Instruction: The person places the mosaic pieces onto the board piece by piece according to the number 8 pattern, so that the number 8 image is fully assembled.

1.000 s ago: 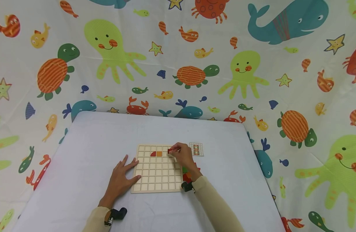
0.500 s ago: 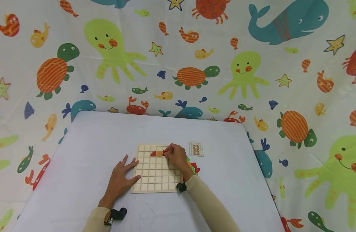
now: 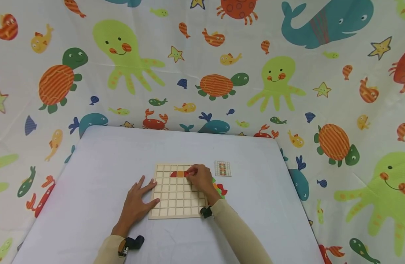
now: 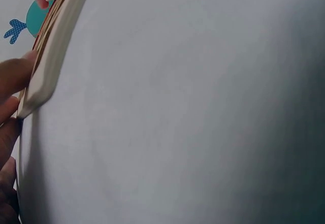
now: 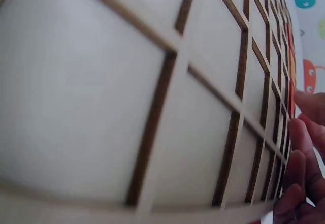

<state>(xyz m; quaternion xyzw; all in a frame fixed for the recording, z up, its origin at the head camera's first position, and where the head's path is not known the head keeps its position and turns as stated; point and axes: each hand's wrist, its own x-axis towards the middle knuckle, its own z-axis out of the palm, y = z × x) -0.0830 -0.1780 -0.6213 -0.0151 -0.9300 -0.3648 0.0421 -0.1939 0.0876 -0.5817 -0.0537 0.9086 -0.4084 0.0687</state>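
Note:
A wooden grid board (image 3: 171, 198) lies on the table. In one of its upper rows sit a red quarter-round tile (image 3: 173, 175) and an orange square tile (image 3: 180, 174). My right hand (image 3: 200, 179) pinches a red tile (image 3: 186, 173) at the cell just right of the orange one; the fingertips cover part of it. Fingers spread, my left hand (image 3: 136, 200) rests along the board's left edge with its thumb on the frame. In the left wrist view, fingers (image 4: 15, 76) touch the board's edge (image 4: 56, 56). The right wrist view has the fingers (image 5: 307, 132) at the far cells.
Several loose red, green and orange tiles (image 3: 221, 189) lie right of the board, partly hidden behind my right arm. Beyond them is a small printed pattern card (image 3: 223, 168) on the white-covered table (image 3: 255, 205). A sea-animal curtain (image 3: 189, 47) hangs behind.
My right hand has moved left along the row with the red tile, up beside the orange tile, and stays there over the last half second. The left hand has stayed put.

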